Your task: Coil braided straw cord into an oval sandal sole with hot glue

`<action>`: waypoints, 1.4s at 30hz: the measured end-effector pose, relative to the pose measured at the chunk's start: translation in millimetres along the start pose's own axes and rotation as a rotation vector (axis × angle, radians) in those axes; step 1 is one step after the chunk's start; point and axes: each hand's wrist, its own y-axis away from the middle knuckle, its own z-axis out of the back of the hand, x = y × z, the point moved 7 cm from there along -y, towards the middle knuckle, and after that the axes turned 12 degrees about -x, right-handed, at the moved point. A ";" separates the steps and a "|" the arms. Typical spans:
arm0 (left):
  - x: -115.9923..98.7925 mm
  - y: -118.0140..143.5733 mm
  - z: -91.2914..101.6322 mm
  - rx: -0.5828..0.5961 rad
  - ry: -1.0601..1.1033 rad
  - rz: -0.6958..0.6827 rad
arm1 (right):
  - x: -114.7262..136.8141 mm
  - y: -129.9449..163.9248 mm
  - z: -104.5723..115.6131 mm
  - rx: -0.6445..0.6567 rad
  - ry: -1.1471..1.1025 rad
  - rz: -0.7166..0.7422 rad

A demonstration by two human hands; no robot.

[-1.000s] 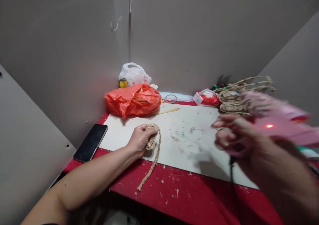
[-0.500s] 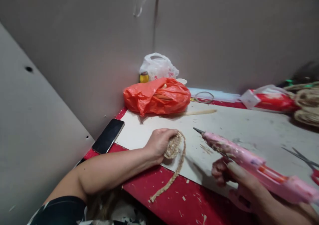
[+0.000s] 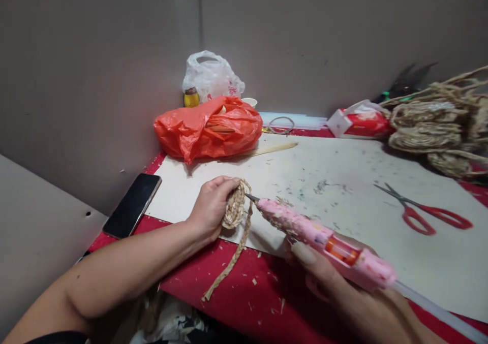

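My left hand [image 3: 211, 204] is closed on a coil of braided straw cord [image 3: 234, 209], held on edge just over the front of the white board. From the coil's top a loose braided tail [image 3: 237, 255] hangs down over the red table edge. In my right hand [image 3: 328, 273] is a pink hot glue gun [image 3: 301, 227], its body smeared with brownish residue and a clear glue stick [image 3: 430, 301] coming out of its back. The gun's dark nozzle points left, at the gap between coil and tail; whether it touches the cord I cannot tell.
Red-handled scissors [image 3: 423, 212] lie spread on the white board [image 3: 343, 166] at right. A black phone [image 3: 133, 205] rests at left. Behind are an orange plastic bag [image 3: 208, 130], a white bag [image 3: 213, 77], a red tissue pack [image 3: 360, 120] and bundled braided cord [image 3: 427, 123].
My right hand has brought the glue gun leftward, so its nozzle is now beside the coil. The view has shifted right, showing the whole scissors. My left hand keeps its hold.
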 end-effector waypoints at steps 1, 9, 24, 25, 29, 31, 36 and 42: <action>-1.8 0.8 -0.1 0.000 -0.002 -0.020 | 2.9 -1.0 0.4 -0.014 0.009 0.025; -1.3 4.4 2.8 -0.008 -0.074 -0.025 | -0.5 -6.3 2.2 -0.016 0.089 0.073; 2.6 7.4 -0.3 0.019 -0.100 -0.002 | -8.8 -9.1 1.9 -0.052 0.090 0.064; 3.3 7.7 -0.2 0.027 -0.102 0.001 | -9.9 -9.4 2.5 -0.061 0.096 0.061; 3.2 7.7 0.8 0.034 -0.084 0.007 | -3.7 -8.9 6.1 -0.110 0.118 0.114; 2.4 7.4 0.6 0.033 -0.077 0.008 | 3.0 -7.8 7.2 -0.125 0.128 0.154; 1.2 7.8 -1.7 0.049 -0.062 -0.002 | 10.6 -6.2 10.5 -0.199 0.110 0.226; 1.8 8.4 -1.6 0.034 -0.069 0.001 | 8.0 -6.7 9.0 -0.202 0.112 0.290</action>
